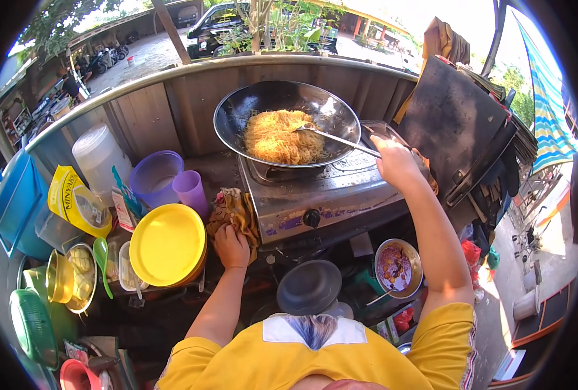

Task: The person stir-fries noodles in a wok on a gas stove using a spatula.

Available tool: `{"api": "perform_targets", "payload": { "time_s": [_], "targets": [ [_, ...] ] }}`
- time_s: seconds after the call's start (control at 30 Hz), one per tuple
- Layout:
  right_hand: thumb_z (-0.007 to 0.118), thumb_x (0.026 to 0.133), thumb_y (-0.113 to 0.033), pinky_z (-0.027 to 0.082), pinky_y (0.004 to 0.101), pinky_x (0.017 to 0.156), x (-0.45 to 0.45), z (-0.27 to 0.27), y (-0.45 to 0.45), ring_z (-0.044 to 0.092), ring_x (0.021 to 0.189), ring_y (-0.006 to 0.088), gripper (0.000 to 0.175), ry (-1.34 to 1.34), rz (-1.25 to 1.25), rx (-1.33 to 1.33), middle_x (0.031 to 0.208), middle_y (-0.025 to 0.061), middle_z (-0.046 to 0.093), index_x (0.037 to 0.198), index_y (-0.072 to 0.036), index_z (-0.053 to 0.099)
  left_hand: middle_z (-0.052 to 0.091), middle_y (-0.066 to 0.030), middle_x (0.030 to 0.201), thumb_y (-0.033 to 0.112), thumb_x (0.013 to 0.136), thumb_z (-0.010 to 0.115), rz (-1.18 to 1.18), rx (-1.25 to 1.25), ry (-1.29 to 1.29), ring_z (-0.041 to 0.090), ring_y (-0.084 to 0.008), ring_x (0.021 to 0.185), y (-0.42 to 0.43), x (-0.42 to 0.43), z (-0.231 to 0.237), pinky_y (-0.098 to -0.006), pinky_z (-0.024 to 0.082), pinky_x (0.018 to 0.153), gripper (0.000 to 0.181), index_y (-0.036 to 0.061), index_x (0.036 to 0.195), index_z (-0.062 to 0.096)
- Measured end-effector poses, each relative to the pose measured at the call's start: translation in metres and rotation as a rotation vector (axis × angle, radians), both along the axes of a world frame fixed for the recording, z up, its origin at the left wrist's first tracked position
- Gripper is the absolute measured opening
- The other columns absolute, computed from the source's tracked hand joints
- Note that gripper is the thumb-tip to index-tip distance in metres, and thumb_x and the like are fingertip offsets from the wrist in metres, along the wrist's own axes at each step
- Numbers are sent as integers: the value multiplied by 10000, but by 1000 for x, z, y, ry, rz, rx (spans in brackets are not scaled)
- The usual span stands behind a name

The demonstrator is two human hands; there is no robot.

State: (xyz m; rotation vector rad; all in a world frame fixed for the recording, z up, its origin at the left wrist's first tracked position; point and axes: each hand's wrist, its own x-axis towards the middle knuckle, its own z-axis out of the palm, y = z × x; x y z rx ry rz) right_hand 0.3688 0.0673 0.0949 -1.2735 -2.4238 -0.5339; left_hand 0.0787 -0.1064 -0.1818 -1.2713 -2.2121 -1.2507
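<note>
My right hand (397, 158) grips the handle of a metal spatula (345, 141), whose blade reaches into fried noodles (284, 139). The noodles lie heaped in a dark wok (230, 122) with a pale rim. Beneath the wok is a metal gas stove (347, 190) with one black knob (311, 218) visible in front. My left hand (231, 247) rests on a crumpled brown patterned cloth (242, 209) at the stove's left side; whether the fingers grip it is unclear. A yellow plate (168, 243) sits just left of that hand.
Left are a purple bowl (157, 178), purple cup (190, 191), yellow oil pouch (77, 200) and green spoon (102, 265). A pot with red sauce remains (397, 268) and a grey bowl (309, 287) sit below the stove. A dark board (457, 112) leans at right; a metal wall (142, 117) stands behind.
</note>
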Motion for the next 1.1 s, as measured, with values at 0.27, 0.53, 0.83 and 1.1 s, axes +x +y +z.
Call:
{"api": "perform_targets", "payload": {
  "time_s": [0.27, 0.53, 0.83, 1.1],
  "targets": [
    [446, 904, -130, 498, 427, 720, -35, 63, -23, 636, 848, 322, 188, -198, -55, -192, 857, 192, 635, 1034, -74, 569, 552, -150, 1020, 132, 770, 564, 17, -3, -7, 505, -344, 971, -5, -6, -2, -462, 406, 812, 163, 41, 900, 527],
    [374, 955, -265, 451, 274, 461, -48, 80, 4, 486, 500, 104, 299, -121, 8, -1068, 640, 4, 482, 969, -26, 552, 549, -140, 993, 131, 760, 574, 42, 20, 29, 509, -338, 952, -2, -3, -2, -458, 406, 801, 161, 48, 890, 530],
    [369, 950, -280, 425, 284, 440, -87, 52, 83, 449, 442, 121, 296, -177, -46, -959, 613, 10, 497, 871, -35, 516, 548, -128, 983, 123, 755, 573, 28, -1, 15, 510, -332, 947, 0, -1, -1, -448, 405, 787, 149, 62, 886, 536],
    [406, 930, -272, 362, 238, 376, -53, 72, 69, 404, 413, 73, 253, 8, -46, -1293, 608, 0, 489, 907, -51, 529, 547, -138, 996, 98, 750, 557, 40, -23, 24, 507, -341, 949, -4, -2, 1, -446, 404, 792, 164, 42, 903, 534]
  ]
}}
